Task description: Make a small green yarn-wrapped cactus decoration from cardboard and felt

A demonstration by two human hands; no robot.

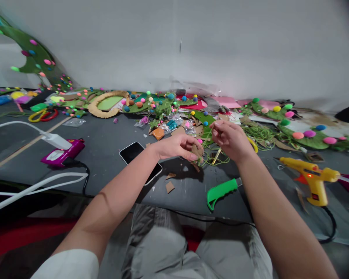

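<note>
My left hand (178,147) is closed around a small piece of brown cardboard (196,151) with some green yarn on it. Just to its right, my right hand (229,140) is raised over the table, fingers pinched on a thin strand of green yarn (208,135) that stretches toward the cardboard. Loose loops of the same yarn lie under both hands. A green-handled cutter (222,193) rests below my right hand. A phone (132,152) lies partly hidden beneath my left forearm.
A yellow hot glue gun (311,174) with a lit red light stands at right. Purple power strip (64,153) and white cables are at left. Scissors (42,115), a cardboard ring (97,108), tangled yarn (258,133) and green felt shapes with pompoms (308,135) line the back.
</note>
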